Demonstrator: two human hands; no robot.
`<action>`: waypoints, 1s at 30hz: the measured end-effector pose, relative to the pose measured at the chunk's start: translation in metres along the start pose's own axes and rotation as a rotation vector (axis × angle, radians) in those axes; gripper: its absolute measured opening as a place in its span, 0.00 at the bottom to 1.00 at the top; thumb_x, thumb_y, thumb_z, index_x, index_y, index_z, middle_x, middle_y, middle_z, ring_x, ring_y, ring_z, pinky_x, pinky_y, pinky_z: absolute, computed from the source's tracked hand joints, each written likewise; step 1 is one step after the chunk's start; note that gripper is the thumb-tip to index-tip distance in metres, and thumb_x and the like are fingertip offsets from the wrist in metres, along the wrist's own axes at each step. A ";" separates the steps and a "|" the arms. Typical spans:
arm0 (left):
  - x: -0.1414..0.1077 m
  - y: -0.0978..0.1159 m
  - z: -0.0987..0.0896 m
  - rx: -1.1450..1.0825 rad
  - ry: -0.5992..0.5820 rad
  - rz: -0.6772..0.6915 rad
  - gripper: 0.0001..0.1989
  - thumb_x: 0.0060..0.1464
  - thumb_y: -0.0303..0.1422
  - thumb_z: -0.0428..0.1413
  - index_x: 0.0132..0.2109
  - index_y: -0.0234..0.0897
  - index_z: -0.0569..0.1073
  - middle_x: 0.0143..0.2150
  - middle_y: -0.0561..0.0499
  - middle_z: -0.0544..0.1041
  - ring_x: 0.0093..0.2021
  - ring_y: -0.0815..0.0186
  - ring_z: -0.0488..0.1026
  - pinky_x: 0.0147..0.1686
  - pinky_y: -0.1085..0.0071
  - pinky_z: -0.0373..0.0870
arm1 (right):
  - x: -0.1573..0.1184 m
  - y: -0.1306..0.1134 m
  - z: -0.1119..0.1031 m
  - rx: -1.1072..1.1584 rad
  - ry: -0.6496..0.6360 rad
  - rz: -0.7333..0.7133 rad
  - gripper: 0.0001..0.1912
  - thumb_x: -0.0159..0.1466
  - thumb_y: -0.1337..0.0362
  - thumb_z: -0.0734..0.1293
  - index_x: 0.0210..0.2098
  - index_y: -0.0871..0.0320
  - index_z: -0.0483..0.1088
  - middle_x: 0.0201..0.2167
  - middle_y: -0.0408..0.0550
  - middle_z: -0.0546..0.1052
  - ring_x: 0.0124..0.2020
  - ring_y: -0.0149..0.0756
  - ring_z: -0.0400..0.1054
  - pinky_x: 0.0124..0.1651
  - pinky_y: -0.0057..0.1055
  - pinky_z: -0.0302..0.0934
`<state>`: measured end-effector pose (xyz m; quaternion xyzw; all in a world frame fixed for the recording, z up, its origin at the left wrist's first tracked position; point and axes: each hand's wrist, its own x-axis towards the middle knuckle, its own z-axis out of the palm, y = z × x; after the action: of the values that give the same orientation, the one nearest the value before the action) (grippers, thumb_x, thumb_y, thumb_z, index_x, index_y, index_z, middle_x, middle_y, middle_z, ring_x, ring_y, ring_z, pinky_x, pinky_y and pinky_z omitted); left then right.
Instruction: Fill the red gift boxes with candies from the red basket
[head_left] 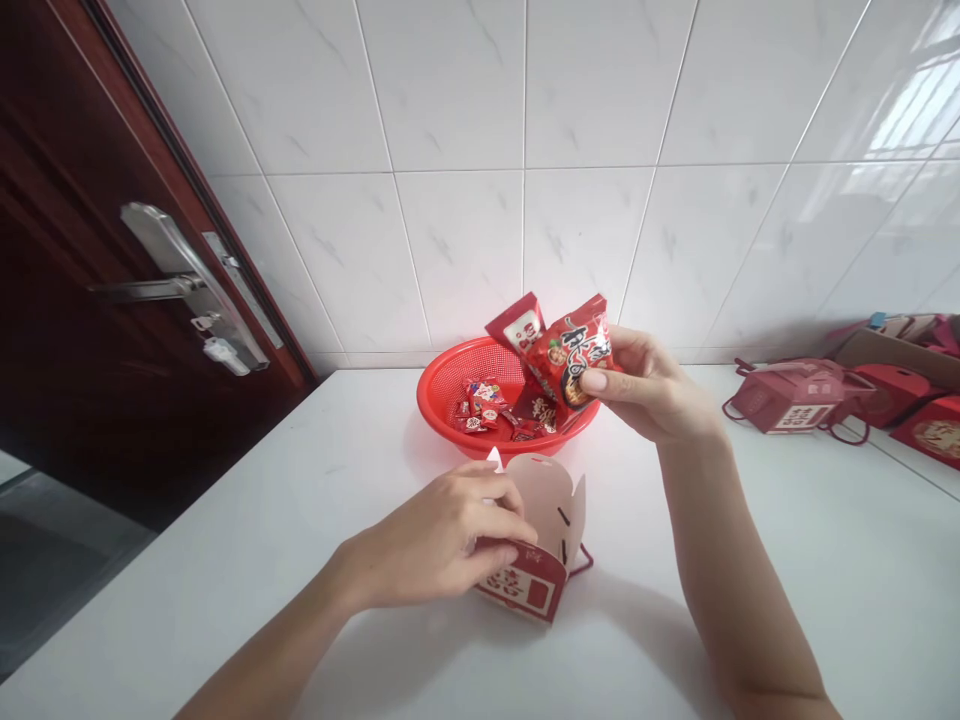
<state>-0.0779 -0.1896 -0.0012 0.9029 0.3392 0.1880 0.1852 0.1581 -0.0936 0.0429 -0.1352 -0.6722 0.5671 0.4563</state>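
My right hand (637, 388) pinches red snack packets (576, 352) between thumb and fingers, above the right side of a red plastic basket (433, 405). At least two packets show, one printed with dark lettering and a bowl picture. Several small wrapped candies (484, 400) lie in the basket. In front of it stands an open red-and-white paper gift box (517, 590), its top flaps raised and a dark red cord at its right side. My left hand (457, 535) grips the near left wall of this box, fingers over the rim and thumb outside. The box's floor is hidden.
A closed pink-red gift box (799, 395) with cord handles stands at the right. Beyond it are more red boxes (930, 430) and a cardboard carton (885, 350). A tiled wall (457, 240) backs the white table (360, 430); a dark wooden door (67, 250) is at the left.
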 end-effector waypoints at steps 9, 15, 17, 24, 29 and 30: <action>-0.016 -0.007 0.005 -0.376 0.475 -0.300 0.11 0.60 0.43 0.61 0.37 0.40 0.80 0.38 0.47 0.82 0.40 0.59 0.79 0.45 0.64 0.76 | -0.026 0.012 0.009 -0.021 -0.125 0.170 0.07 0.61 0.60 0.77 0.36 0.55 0.79 0.31 0.45 0.78 0.32 0.36 0.72 0.39 0.36 0.71; 0.002 -0.008 0.023 -0.786 0.623 -0.303 0.25 0.56 0.52 0.63 0.50 0.38 0.76 0.49 0.42 0.81 0.49 0.54 0.79 0.47 0.62 0.79 | -0.039 0.024 0.028 0.008 -0.105 0.179 0.08 0.62 0.62 0.76 0.40 0.56 0.79 0.33 0.44 0.78 0.35 0.35 0.74 0.40 0.33 0.72; 0.008 -0.004 0.025 -0.872 0.567 -0.282 0.27 0.59 0.54 0.60 0.55 0.38 0.75 0.54 0.41 0.80 0.50 0.53 0.79 0.41 0.63 0.81 | -0.038 0.027 0.034 0.002 -0.071 0.174 0.10 0.61 0.62 0.77 0.42 0.56 0.79 0.35 0.45 0.79 0.36 0.35 0.74 0.41 0.33 0.72; 0.010 -0.010 0.028 -1.065 0.540 -0.271 0.33 0.57 0.53 0.63 0.63 0.41 0.72 0.55 0.40 0.80 0.50 0.50 0.81 0.40 0.62 0.82 | -0.037 0.030 0.044 -0.037 -0.018 0.180 0.12 0.61 0.59 0.77 0.42 0.56 0.78 0.38 0.47 0.81 0.40 0.37 0.76 0.43 0.33 0.73; 0.008 -0.017 0.033 -1.115 0.627 -0.221 0.30 0.55 0.48 0.67 0.60 0.40 0.74 0.50 0.42 0.83 0.48 0.52 0.81 0.43 0.59 0.82 | -0.033 0.028 0.048 -0.099 -0.006 0.165 0.13 0.60 0.58 0.77 0.41 0.57 0.77 0.39 0.48 0.80 0.41 0.38 0.76 0.44 0.33 0.72; 0.008 -0.018 0.034 -1.126 0.643 -0.218 0.29 0.54 0.48 0.68 0.59 0.40 0.75 0.49 0.43 0.83 0.47 0.52 0.82 0.43 0.58 0.82 | -0.032 0.027 0.049 -0.101 -0.011 0.168 0.14 0.60 0.57 0.77 0.40 0.58 0.77 0.39 0.48 0.80 0.41 0.39 0.76 0.44 0.34 0.72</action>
<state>-0.0665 -0.1791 -0.0368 0.5272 0.3168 0.5775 0.5368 0.1285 -0.1387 0.0070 -0.2108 -0.6887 0.5696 0.3960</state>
